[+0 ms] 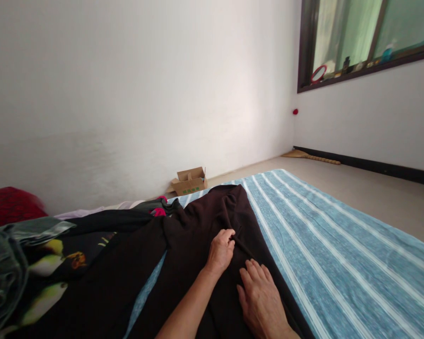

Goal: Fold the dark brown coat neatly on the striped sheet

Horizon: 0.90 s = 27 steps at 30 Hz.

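Left hand (221, 253): I have its fingers curled, pinching a raised fold of the dark cloth
Right hand (261, 297): I see it unclenched, palm down, fingers spread on the same cloth, just beside the left
Dark brown garment (194, 259): spread under both hands, over the blue-and-white striped sheet (332, 249)
Left side: other clothes (3, 278), heaped beside it
Far edge: I make out an open cardboard box (188, 186) near the wall
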Each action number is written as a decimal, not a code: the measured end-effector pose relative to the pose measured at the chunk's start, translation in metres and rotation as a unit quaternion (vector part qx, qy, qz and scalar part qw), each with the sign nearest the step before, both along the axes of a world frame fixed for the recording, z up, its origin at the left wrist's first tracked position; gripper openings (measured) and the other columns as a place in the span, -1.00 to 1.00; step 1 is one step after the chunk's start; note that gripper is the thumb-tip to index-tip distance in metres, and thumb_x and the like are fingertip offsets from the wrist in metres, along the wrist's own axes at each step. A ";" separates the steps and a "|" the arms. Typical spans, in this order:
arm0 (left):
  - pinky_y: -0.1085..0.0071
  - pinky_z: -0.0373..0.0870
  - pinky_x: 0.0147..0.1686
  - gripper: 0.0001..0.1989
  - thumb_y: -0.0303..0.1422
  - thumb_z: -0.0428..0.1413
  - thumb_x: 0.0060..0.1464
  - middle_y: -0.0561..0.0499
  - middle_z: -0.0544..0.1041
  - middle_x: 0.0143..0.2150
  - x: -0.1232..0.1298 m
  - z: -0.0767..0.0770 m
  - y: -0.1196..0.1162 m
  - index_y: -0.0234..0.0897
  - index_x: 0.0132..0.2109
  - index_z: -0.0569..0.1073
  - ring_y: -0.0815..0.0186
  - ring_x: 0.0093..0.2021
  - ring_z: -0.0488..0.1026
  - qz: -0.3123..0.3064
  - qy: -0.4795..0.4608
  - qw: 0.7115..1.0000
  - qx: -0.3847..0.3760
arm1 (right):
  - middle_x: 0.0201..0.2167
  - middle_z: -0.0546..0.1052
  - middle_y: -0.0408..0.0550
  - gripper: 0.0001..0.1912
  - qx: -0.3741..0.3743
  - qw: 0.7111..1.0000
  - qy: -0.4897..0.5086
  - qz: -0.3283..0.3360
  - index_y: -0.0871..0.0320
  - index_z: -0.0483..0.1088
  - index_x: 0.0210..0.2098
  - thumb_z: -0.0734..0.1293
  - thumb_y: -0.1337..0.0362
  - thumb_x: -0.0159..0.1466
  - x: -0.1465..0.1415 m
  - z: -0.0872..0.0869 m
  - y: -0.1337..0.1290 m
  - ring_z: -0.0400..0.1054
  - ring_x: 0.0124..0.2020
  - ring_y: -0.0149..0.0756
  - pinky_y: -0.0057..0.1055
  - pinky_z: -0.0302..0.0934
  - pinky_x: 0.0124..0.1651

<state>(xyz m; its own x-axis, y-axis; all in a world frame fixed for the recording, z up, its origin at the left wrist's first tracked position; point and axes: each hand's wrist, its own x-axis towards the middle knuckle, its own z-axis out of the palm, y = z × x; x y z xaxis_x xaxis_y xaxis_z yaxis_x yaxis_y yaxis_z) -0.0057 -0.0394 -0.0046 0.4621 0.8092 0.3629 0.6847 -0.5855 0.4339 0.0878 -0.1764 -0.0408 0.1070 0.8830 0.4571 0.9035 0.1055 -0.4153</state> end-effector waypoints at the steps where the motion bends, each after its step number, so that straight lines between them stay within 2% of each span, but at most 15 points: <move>1: 0.45 0.34 -0.23 -0.70 -0.60 -0.01 -0.03 0.01 0.42 -0.23 0.000 -0.001 0.001 -0.25 -0.13 0.39 0.38 -0.31 0.39 -0.003 -0.013 1.000 -0.006 | 0.03 0.42 0.02 -0.70 -0.003 1.000 0.000 0.000 0.15 0.40 -0.07 0.20 0.30 0.22 0.000 0.000 0.000 0.22 0.09 -0.12 -0.14 0.04 0.14; 5: 0.43 0.37 -0.22 -0.67 -0.59 0.00 -0.03 -0.02 0.41 -0.15 0.000 -0.006 0.003 -0.26 -0.09 0.38 0.40 -0.35 0.39 -0.002 -0.040 0.999 -0.017 | 0.03 0.42 0.03 -0.69 -0.004 1.000 -0.001 -0.001 0.16 0.40 -0.06 0.19 0.30 0.23 0.000 0.000 0.000 0.22 0.10 -0.12 -0.14 0.03 0.15; 11: 0.40 0.39 -0.20 -0.69 -0.60 -0.01 -0.02 -0.02 0.42 -0.15 0.000 -0.005 0.003 -0.25 -0.11 0.38 0.40 -0.35 0.40 0.007 -0.036 0.999 -0.014 | 0.03 0.41 0.02 -0.69 -0.002 1.000 -0.004 0.002 0.15 0.40 -0.07 0.20 0.31 0.22 0.000 -0.002 0.000 0.22 0.10 -0.13 -0.16 0.03 0.15; 27: 0.36 0.39 -0.09 -0.60 -0.58 0.01 0.00 -0.04 0.46 -0.03 0.001 -0.007 0.001 -0.25 0.02 0.37 0.34 -0.18 0.44 0.012 -0.031 0.999 -0.009 | 0.03 0.41 0.02 -0.70 -0.010 1.000 0.002 0.001 0.15 0.39 -0.06 0.20 0.31 0.22 0.001 0.000 -0.001 0.22 0.10 -0.11 -0.15 0.02 0.15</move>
